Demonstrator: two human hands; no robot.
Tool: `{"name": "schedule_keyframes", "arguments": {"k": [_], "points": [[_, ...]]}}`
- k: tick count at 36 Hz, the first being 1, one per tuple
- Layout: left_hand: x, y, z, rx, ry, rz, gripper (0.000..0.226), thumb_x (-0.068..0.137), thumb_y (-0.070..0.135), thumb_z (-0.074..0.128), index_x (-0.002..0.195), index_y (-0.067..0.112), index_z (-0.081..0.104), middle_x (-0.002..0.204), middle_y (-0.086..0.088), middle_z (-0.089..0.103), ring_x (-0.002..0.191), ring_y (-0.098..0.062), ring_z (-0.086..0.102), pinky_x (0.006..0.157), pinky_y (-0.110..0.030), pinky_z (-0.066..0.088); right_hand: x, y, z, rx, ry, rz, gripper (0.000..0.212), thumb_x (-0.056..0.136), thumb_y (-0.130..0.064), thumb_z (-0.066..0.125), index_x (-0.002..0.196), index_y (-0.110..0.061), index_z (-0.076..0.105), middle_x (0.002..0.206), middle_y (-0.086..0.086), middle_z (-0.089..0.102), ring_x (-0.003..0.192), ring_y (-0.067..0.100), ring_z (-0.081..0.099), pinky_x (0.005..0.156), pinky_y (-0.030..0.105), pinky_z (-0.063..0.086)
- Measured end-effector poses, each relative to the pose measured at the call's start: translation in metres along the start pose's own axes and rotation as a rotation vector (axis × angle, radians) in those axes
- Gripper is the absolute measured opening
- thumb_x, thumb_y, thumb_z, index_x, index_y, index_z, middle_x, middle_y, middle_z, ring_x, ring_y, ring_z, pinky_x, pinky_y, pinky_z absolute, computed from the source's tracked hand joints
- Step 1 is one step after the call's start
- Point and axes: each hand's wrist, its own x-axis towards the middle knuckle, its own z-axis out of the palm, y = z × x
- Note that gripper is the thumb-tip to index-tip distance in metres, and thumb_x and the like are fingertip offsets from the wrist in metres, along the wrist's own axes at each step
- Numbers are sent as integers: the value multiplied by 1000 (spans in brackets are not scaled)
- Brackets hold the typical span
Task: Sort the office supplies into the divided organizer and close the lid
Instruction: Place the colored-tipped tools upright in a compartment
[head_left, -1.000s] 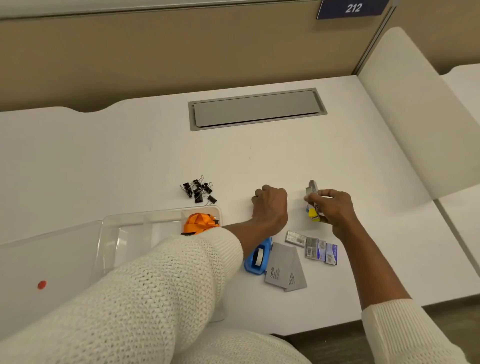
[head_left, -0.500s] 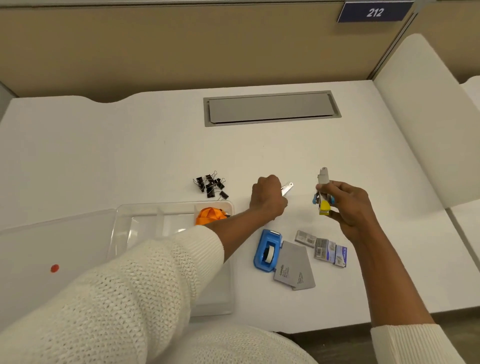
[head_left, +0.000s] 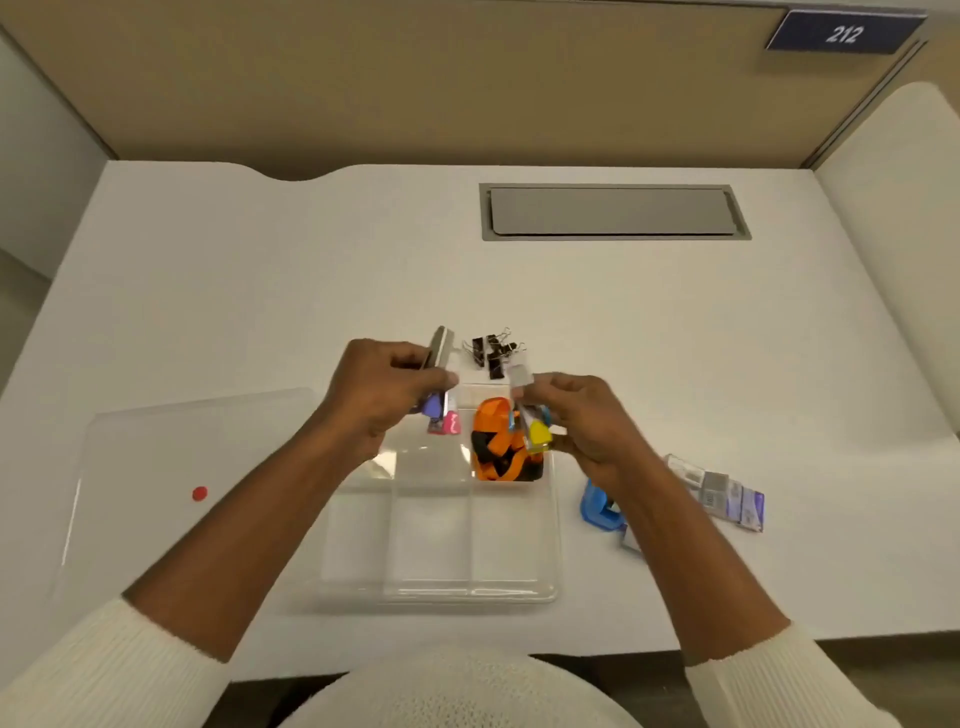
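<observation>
Head view: the left hand (head_left: 382, 395) has its fingers (head_left: 415, 358) curled shut around a small bundle of grey-handled clips with purple and pink ends (head_left: 440, 395), held above the far left part of the clear plastic divided organizer (head_left: 441, 592). The right hand (head_left: 587, 426) has its fingers (head_left: 558, 387) pinched closed on a second bundle of grey-handled clips with yellow and blue ends (head_left: 532, 423), held over the organizer's far right compartment. That compartment holds an orange-and-black roll of ribbon (head_left: 496, 447); the other compartments look bare (the clear plastic makes it hard to be sure). The two hands are near each other but apart.

Just beyond the hands, a small heap of black binder clips (head_left: 493, 351) lies on the white desk (head_left: 260, 291). Left of the organizer, its clear flat lid with a red dot (head_left: 156, 467) lies open on the desk. Right of the organizer, partly hidden by the right forearm, sits a blue tape dispenser (head_left: 597, 514), and beside it a row of small staple boxes (head_left: 722, 491). A grey cable hatch (head_left: 613, 210) is set into the far desk, and a blue "212" sign (head_left: 844, 34) hangs on the tan partition (head_left: 415, 78).
</observation>
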Motion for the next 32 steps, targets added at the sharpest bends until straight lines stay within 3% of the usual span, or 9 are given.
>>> {"name": "schedule_keyframes", "arguments": {"k": [4,7,12,16,20,25,29,32], "points": [[-9,-29,-45,-7,73,-17,14,73,10,89,85,13,82,77,-8,79,68,-20,73,72,-35,63,9,13,56,-110,3,30,19,78,-14,82,89,0,75,71,10,73,61,17,64,54,28,53],[-16,-49,-73,-18,97,-56,14,74,10,89,85,14,82,77,-8,79,69,-21,74,72,-34,64,17,23,94,-229,49,25,17,73,-18,85,82,-6,76,73,14,75,59,18,63,58,32,53],[-24,-70,-81,-9,101,-77,13,75,13,89,85,15,82,77,-8,78,70,-22,74,72,-33,64,29,34,111,-632,218,-28,28,61,-41,77,81,-24,68,65,-6,73,61,11,70,60,33,60],[-24,-84,-90,-6,90,-80,13,75,15,89,78,23,79,76,-6,79,75,-30,76,74,-37,65,27,35,129,-842,239,-17,33,61,-49,73,78,-21,68,63,-4,72,63,16,71,65,36,61],[-22,-91,-90,3,73,-84,13,75,17,89,83,22,80,77,-5,79,76,-28,77,76,-39,65,29,37,138,-918,228,33,37,64,-49,74,80,-17,66,68,-2,69,67,18,68,55,27,50],[-20,-95,-87,11,46,-94,22,75,17,89,95,13,81,82,-5,80,77,-25,78,80,-43,65,35,43,148,-968,197,61,37,63,-45,74,81,-14,62,68,-2,64,66,19,64,53,24,41],[-19,-97,-86,9,42,-88,21,76,18,89,94,15,79,83,-5,79,78,-25,77,82,-44,65,39,45,152,-972,154,45,41,71,-40,76,97,-10,65,86,4,70,80,21,67,66,34,57],[-18,-99,-85,6,42,-84,17,75,19,89,87,22,78,81,-4,79,78,-26,77,81,-44,65,40,41,149,-929,122,37,46,76,-31,78,112,-4,66,103,11,71,91,25,69,77,39,61]]}}
